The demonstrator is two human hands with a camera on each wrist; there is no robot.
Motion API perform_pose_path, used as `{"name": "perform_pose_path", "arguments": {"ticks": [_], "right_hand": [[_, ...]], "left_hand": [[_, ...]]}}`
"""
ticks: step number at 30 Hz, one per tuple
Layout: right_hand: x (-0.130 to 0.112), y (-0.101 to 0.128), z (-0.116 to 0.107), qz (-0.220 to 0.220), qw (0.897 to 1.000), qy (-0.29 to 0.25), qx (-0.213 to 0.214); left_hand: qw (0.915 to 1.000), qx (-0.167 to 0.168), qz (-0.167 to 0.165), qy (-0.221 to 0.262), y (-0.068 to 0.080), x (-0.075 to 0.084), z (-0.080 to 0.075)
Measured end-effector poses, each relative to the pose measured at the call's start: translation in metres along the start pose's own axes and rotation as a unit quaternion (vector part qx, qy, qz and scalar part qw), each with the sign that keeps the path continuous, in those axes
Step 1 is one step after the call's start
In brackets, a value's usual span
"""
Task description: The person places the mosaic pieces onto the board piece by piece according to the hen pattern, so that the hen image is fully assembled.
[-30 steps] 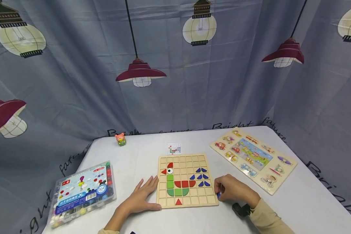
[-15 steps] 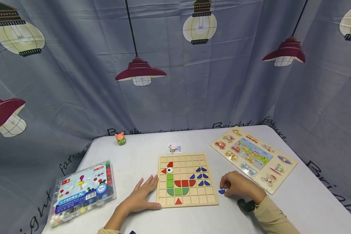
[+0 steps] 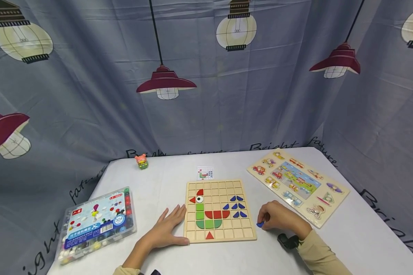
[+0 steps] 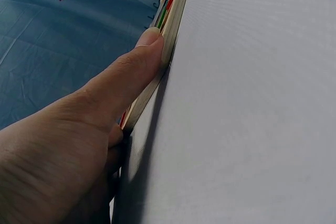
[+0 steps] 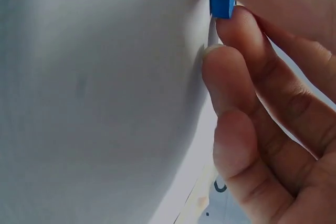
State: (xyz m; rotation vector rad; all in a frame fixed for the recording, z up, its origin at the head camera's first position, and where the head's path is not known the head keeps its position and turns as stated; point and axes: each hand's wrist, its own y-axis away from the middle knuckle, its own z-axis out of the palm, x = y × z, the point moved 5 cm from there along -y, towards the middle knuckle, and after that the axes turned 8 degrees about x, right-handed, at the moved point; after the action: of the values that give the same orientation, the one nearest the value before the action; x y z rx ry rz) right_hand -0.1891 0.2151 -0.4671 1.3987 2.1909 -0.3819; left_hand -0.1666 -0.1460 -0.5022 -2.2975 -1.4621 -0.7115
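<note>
"Bright future" lettering (image 3: pixel 273 146) behind table (image 3: pixel 179 175)

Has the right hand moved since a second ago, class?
Yes. The right hand, pinching the blue piece, has drawn rightward, away from the wooden board edge.

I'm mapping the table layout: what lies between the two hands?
In the head view, the square wooden grid board lies between the left hand, touching its left edge, and the right hand holding a small blue piece.
</note>
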Motion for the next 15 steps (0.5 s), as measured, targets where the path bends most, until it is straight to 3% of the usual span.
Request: {"name": "perform_pose_path", "arguments": {"ticks": [15], "right_hand": [[0.0019,0.0004,-0.0028,0.005,1.000,-0.007,0.007]], "left_hand": [[1.0000,-0.002,-0.003,0.000,-0.0007,0.0015,-0.0016]]}}
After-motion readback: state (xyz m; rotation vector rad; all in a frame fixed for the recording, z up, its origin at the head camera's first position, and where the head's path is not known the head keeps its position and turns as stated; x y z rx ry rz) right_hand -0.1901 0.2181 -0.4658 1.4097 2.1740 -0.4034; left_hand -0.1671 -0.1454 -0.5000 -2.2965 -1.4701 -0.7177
